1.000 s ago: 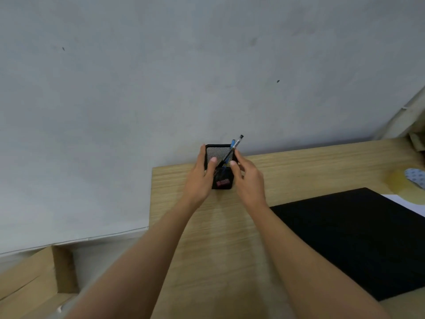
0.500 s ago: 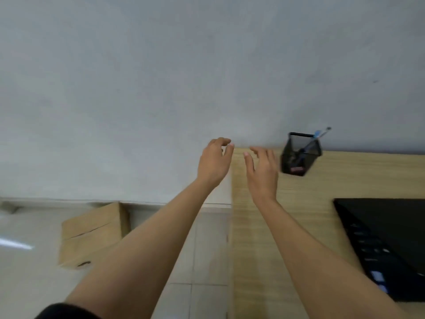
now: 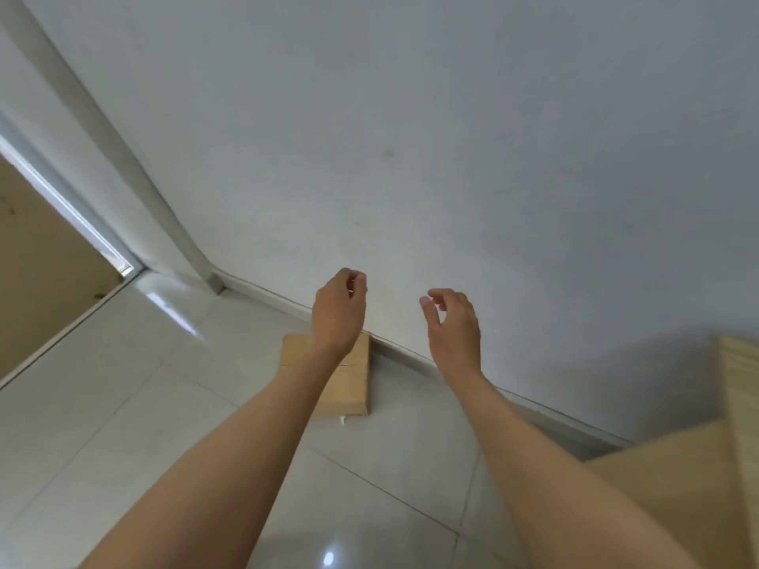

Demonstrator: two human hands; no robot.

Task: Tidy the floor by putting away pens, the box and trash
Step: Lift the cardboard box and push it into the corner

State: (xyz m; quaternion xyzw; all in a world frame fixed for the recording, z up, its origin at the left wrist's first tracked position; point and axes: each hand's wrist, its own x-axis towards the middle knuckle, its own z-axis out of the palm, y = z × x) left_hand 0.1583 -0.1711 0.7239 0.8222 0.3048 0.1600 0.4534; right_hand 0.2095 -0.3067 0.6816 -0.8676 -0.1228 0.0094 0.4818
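Both arms are reaching out at mid-frame. The left hand (image 3: pixel 339 312) is curling loosely, holding nothing, and the right hand (image 3: pixel 451 322) is spreading open, also empty. The cardboard box (image 3: pixel 353 379) is lying on the tiled floor (image 3: pixel 123 404) against the wall, partly covered by the left forearm, just below centre

A plain indoor room: glossy tiled floor (image 3: pixel 123 404), white wall (image 3: pixel 451 137), wooden desk (image 3: pixel 677 486).
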